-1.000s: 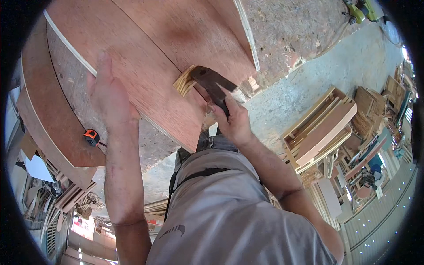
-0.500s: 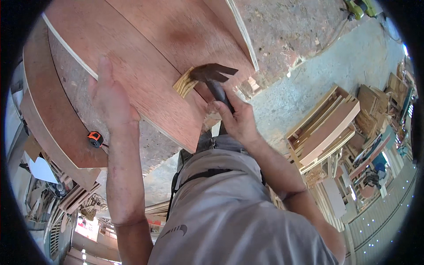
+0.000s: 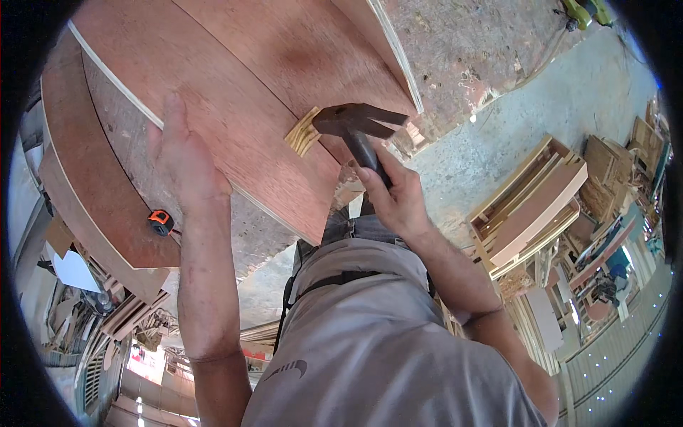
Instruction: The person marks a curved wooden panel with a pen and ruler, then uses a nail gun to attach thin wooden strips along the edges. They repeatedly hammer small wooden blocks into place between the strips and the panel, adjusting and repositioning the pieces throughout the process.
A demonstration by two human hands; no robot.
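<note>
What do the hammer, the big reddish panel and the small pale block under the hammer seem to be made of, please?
Hammer: dark, dull metal head, probably steel; its handle is hidden in the right hand.
Panel: reddish plywood, pale layered edge.
Block: pale plywood offcut, its end showing layers.

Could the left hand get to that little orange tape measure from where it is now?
Probably yes. The left hand lies flat on the plywood sheet, and the tape measure sits just beside the wrist, with nothing between them. The hand would have to lift off the sheet first.
</note>
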